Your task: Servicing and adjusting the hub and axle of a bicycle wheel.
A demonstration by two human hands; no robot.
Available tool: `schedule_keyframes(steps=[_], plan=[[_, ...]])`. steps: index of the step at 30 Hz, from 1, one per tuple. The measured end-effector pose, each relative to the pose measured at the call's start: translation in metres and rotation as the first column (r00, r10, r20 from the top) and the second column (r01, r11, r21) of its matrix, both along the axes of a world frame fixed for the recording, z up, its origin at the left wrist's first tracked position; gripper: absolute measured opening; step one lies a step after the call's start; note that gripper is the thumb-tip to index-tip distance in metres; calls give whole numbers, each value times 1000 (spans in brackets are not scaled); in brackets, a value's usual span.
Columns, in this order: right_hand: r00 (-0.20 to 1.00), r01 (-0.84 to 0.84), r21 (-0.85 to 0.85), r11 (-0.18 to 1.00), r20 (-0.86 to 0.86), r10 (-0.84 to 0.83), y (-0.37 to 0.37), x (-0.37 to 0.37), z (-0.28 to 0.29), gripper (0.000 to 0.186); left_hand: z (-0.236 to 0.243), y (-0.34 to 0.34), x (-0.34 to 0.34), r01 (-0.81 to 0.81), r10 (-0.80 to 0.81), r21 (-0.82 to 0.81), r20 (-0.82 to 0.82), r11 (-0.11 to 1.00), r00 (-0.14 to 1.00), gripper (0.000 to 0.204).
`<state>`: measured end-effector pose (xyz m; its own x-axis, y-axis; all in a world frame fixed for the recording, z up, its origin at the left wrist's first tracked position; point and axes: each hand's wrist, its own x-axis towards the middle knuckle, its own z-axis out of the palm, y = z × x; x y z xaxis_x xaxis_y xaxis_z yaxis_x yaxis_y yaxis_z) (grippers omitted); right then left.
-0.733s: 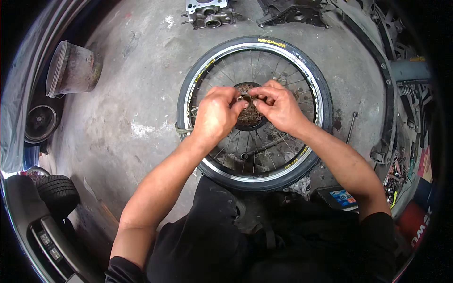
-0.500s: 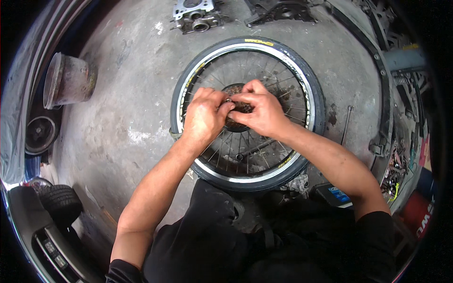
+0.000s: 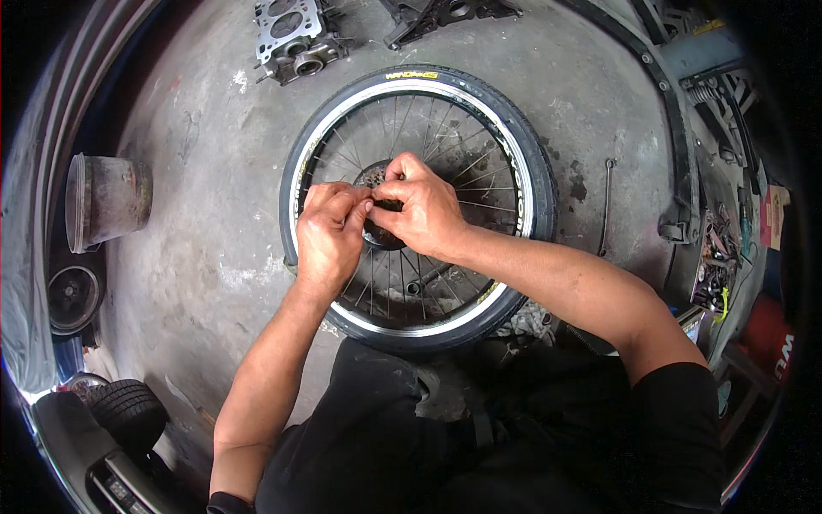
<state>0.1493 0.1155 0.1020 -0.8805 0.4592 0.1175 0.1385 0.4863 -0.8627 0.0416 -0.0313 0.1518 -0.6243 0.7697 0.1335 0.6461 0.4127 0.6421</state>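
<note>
A bicycle wheel lies flat on the floor in front of me, with a black tyre (image 3: 541, 197) and a silver rim (image 3: 419, 87). At its middle sits a dark, rusty sprocket cluster (image 3: 372, 177), partly covered by my hands. My left hand (image 3: 330, 236) is closed over the left side of the hub, thumb and fingers pinched together. From the right, my right hand (image 3: 425, 210) is also closed in a pinch, its fingertips meeting those of the left. Whatever lies between the fingertips is too small and hidden to name. Beneath my wrists, thin spokes (image 3: 402, 278) run out to the rim.
Beyond the wheel lie a metal engine part (image 3: 300, 47) and a black bracket (image 3: 449, 15). A dirty bucket (image 3: 107, 201) stands at left, above a round pulley-like wheel (image 3: 74, 298) and a tyre (image 3: 128, 411). At right are a long wrench (image 3: 607, 206) and a pile of tools (image 3: 715, 261).
The whole view has shifted, so the wheel and hands appear farther left. Both hands stay over the hub, their fingertips now closer together.
</note>
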Motion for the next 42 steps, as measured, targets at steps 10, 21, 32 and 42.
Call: schedule_keyframes(steps=[10,21,32,42], plan=[[987,71,-35,997,-143,-76,-6,2,-8,15,-6,6,1,-78,76,-25,-90,997,993,11],[987,74,-82,994,-134,-85,-6,5,-12,15,-12,2,4,-106,96,35,225,994,970,22],[983,116,28,993,-149,-110,-10,2,-10,20,-4,-7,6,-98,98,-32,-16,995,995,20],[996,61,-33,998,-58,-63,-7,4,-5,21,-8,-5,5,-33,33,42,-17,999,999,24]])
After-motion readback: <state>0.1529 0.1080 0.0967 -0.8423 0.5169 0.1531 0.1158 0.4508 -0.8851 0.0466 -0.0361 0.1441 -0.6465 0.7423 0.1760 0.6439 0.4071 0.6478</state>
